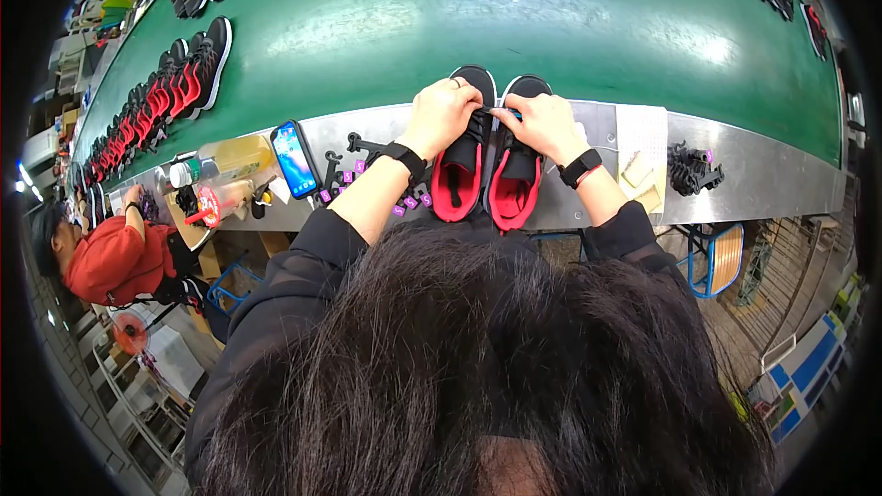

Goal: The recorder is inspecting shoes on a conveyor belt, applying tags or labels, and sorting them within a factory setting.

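Two black sneakers with red linings stand side by side on the metal ledge, toes pointing away from me: the left sneaker (459, 186) and the right sneaker (516, 191). Over the front of the left one, my left hand (443, 118) is closed, its fingertips bent at the lace area. My right hand (544, 123) is closed over the right one, thumb reaching toward the gap between the shoes. The fingertips nearly meet around a small dark piece that I cannot make out. Black wristbands circle both my wrists.
Black plastic hooks with purple tags (358, 168) and a phone (294, 160) lie left of my left forearm. Bottles and a red-white cup (209, 206) stand farther left. Right are papers (641, 152) and a black hook pile (694, 170). Sneakers (165, 96) line the green surface (367, 46). A person in red (119, 262) works at left.
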Demonstrator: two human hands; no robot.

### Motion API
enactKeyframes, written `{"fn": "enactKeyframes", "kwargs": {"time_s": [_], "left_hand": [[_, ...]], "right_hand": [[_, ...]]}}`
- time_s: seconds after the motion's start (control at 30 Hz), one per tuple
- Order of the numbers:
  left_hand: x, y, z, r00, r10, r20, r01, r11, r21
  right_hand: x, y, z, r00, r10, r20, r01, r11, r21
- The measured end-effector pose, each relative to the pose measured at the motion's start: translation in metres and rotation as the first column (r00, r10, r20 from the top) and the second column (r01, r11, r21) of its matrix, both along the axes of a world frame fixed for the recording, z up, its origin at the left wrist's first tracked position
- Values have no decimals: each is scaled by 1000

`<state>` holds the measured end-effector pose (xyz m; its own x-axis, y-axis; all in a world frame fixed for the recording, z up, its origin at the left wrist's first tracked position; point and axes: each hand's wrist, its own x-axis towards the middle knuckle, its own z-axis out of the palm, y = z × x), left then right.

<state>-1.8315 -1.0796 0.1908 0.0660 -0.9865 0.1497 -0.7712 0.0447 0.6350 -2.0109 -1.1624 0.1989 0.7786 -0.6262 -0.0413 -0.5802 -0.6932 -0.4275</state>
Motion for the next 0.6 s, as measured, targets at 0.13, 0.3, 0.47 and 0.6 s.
{"fn": "enactKeyframes", "kwargs": {"time_s": [0.13, 0.3, 0.47, 0.6], "left_hand": [[4, -5, -6, 986, 143, -81, -143, 990, 10], [45, 4, -13, 458, 717, -525, -547, 693, 469], [84, 43, -6, 440, 743, -504, -369, 662, 653], [74, 88, 4, 513, 652, -559, -270, 740, 616]], "right_hand": [[-1, 0, 4, 998, -50, -38, 52, 997, 53], [-50, 0, 5, 803, -596, 15, 557, 760, 335], [-113, 24, -10, 708, -701, 79, 627, 676, 387], [-119, 53, 2, 886, -453, 97, 463, 869, -173]]}}
